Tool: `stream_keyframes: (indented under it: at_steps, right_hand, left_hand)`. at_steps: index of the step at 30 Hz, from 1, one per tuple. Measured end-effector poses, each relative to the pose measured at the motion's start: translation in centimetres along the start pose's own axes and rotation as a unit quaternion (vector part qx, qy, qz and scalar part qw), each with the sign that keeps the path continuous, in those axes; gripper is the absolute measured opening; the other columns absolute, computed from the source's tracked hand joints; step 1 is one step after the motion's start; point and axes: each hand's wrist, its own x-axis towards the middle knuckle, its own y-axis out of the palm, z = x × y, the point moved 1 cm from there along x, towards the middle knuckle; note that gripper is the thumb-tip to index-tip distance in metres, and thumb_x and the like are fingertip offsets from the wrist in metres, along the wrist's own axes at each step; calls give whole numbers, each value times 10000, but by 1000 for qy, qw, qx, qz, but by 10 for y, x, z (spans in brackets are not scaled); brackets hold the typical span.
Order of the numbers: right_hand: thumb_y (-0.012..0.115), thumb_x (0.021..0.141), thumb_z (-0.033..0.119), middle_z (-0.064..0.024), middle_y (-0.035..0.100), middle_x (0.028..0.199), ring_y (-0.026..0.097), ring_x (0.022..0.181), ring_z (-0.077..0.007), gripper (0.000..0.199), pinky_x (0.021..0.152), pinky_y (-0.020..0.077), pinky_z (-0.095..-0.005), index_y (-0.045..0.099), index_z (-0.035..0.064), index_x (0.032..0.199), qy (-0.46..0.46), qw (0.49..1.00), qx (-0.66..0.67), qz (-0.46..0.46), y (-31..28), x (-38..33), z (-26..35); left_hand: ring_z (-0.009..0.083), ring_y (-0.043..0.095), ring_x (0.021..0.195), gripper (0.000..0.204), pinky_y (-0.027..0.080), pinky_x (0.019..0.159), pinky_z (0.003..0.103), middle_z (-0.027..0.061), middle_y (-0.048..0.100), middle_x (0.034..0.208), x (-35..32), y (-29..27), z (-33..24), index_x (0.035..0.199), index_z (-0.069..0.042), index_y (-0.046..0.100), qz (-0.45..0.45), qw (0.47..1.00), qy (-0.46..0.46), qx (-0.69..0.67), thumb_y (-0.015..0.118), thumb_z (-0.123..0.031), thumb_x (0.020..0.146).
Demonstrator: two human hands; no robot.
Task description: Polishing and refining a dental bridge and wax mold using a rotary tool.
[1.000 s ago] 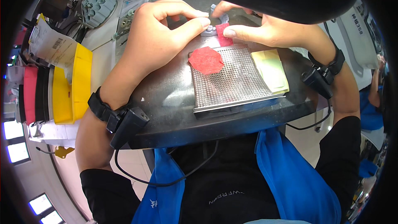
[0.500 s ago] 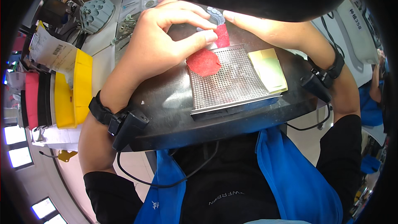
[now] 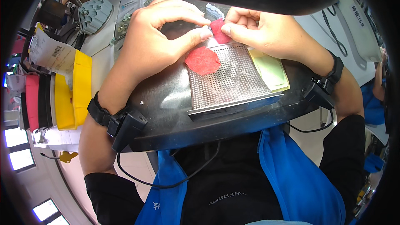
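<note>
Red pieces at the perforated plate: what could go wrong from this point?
The small red piece is pinched only at its edges between the left hand and right hand, so it might tear or slip. The loose red octagon overhangs the perforated metal plate just under the left thumb and could be brushed off. The yellow-green sheet lies under the right wrist and may shift.
</note>
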Motion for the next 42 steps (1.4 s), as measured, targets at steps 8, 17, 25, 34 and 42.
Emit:
stream_keyframes:
  at_steps: [8,17,25,34,42]
  right_hand:
    - [745,860,189,-58,642,625,595,567,-98,200,555,467,-266,706,1,803,-20,999,-7,-24,0,3,0]
    - [755,871,215,-77,652,640,614,574,-120,226,565,488,-284,705,3,811,-45,999,1,-22,5,4,0]
    - [750,881,222,-80,650,644,618,574,-133,234,574,498,-289,692,2,825,-61,997,-50,-27,5,1,6]
    - [693,978,240,61,605,801,519,722,-24,154,687,449,-194,686,96,1030,17,995,-98,31,1,0,9]
    - [703,980,235,54,617,774,528,690,-22,158,657,450,-196,685,79,1002,-29,999,-8,-31,12,-11,7]
  left_hand:
    - [204,711,980,198,534,917,305,111,756,1028,2,-3,0,987,-12,779,45,998,17,36,852,-67,811]
    - [212,721,951,202,554,887,314,113,759,1015,4,2,3,978,-20,788,35,997,40,55,864,-94,806]
    - [204,717,956,210,552,899,316,113,757,996,4,6,4,975,-17,787,32,998,2,50,869,-91,796]
    - [220,722,945,206,557,886,327,120,762,996,6,6,3,963,-25,789,24,996,34,79,873,-102,792]
    - [235,731,921,207,567,862,339,111,768,976,7,5,-1,936,-23,777,19,990,74,120,879,-98,771]
